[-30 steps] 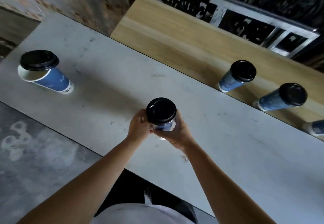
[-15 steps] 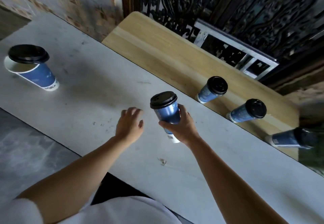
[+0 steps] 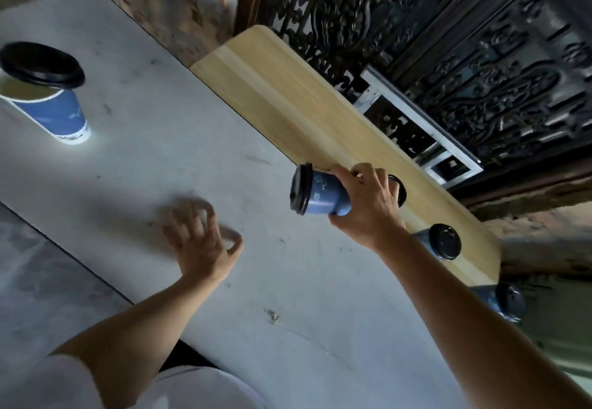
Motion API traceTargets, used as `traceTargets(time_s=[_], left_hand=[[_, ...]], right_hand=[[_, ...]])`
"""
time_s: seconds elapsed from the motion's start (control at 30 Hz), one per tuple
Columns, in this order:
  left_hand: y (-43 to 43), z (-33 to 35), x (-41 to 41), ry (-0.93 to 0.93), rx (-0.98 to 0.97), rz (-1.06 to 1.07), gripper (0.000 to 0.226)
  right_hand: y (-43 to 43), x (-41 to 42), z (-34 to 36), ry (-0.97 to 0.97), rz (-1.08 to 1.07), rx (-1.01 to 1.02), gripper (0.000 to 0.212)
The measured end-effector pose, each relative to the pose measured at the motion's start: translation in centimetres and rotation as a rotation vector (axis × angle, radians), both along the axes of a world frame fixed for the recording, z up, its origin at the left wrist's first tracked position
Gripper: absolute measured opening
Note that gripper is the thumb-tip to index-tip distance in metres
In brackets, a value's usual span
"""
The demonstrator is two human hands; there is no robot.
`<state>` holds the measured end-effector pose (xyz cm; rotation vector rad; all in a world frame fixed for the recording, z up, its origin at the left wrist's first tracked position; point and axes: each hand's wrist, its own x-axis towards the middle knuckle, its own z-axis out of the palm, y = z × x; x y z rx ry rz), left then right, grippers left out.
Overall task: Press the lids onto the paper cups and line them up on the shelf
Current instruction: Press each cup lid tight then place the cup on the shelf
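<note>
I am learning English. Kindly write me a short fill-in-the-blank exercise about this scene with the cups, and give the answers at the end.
1. The right hand grips a blue cup closed with a ___ lid.
2. The left hand, its fingers loosely curled above the table, holds ___.
3. The paper cup with the loose lid stands at the far ___ of the table.

Missing words: black; nothing; left.

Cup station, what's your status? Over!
Right grip holds lidded paper cup, tilted, at wooden shelf edge. Left grip empty, over table. Shelved lidded cups ahead, nearest partly behind right grip.
</note>
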<state>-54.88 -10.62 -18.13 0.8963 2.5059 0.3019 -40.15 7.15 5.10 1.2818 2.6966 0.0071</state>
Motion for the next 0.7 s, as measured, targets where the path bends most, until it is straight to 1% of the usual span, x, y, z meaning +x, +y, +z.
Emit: traceTargets(time_s=[0.1,0.2,0.4,0.47,0.53,0.7], left_hand=[[-0.5,-0.7,-0.4,0.064,0.071,-0.015,0.090],[-0.7,-1.4,-0.7,0.147,0.107,-0.014,0.085],[-0.5,-1.6,-0.5,0.188,0.124,0.008,0.088],[-0.6,-1.9,-0.6,0.185,0.132,0.019,0.088],[-0.5,-2.2,-0.7,0.183,0.150,0.034,0.085],[-0.3,-2.5,-0.7,0.180,0.196,0.054,0.082]], right_hand=[[1.0,-2.2,2.1,-0.188,0.160,0.154,0.084],[0.7,-4.9,3.6,-0.443,0.283,0.288,0.083],[-2.0,-9.2,3.8,-0.838,0.306,0.374,0.056],[-3.1,-10.4,3.1,-0.910,0.340,0.408,0.053],[-3.9,-11.4,2.3,-0.938,0.345,0.426,0.052],[-5.2,-11.8,0.7,-0.914,0.359,0.416,0.047]])
